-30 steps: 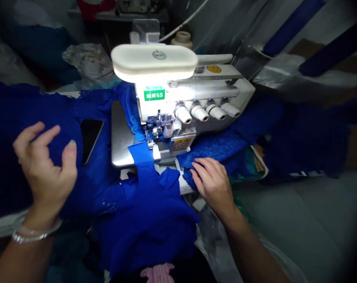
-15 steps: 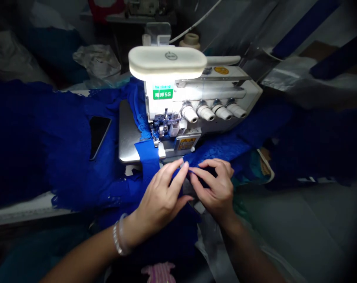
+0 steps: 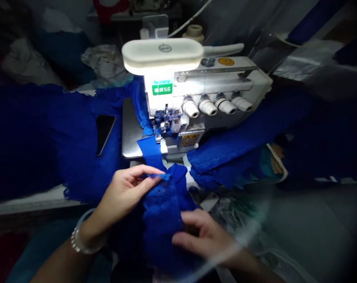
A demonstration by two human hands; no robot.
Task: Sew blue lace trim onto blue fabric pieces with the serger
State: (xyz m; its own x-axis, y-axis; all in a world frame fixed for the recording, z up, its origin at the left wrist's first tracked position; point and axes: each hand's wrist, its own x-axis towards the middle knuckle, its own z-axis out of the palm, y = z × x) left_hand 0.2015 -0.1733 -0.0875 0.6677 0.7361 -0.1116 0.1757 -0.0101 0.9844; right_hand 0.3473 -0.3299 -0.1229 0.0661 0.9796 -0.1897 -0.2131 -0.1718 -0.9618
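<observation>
My left hand pinches the top edge of a blue eyelet fabric strip between thumb and fingers. The strip hangs down in front of me, its border scalloped and dotted with small holes. Lower on its right edge, my right hand grips it with thumb and curled fingers. Beyond my hands stands a white overlock sewing machine with its lamp lit. Another piece of blue fabric lies over the front of its metal plate, just before the presser foot.
A black phone rests on blue fabric at the left. More blue fabric is piled right of the machine. Clear plastic bags lie below at right, and a crumpled white bag sits behind.
My hands have moved apart. The left has shifted left and the right has dropped toward me, with the eyelet strip now spread between them. The view has shifted slightly.
</observation>
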